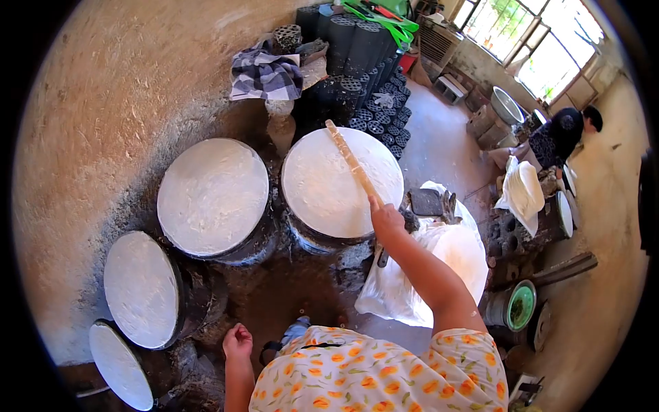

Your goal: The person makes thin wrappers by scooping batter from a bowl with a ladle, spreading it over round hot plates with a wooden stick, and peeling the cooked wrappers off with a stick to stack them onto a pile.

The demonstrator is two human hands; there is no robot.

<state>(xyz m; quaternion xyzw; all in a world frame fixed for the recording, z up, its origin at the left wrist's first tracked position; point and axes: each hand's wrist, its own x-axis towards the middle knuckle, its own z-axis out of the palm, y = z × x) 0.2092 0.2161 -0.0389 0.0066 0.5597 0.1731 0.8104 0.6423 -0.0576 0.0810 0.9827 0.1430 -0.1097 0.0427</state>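
Observation:
My right hand (388,223) is wrapped round the near end of a long flat wooden stick (353,165). The stick reaches across a round griddle (322,192) covered by a white, batter-like layer. Whether it touches that layer I cannot tell. My left hand (238,340) hangs low beside my body, fingers curled in, and nothing shows in it. Left of the first griddle stand more round griddles coated in white: a second (213,199), a third (141,288) and a fourth (121,367) nearest me.
White sheeting with a pale round stack (453,264) lies right of my arm. Perforated coal briquettes (353,51) are piled at the back, beside a checked cloth (266,72). Another person (559,141) bends at the far right, near a metal basin (507,105) and a green-rimmed pot (522,305).

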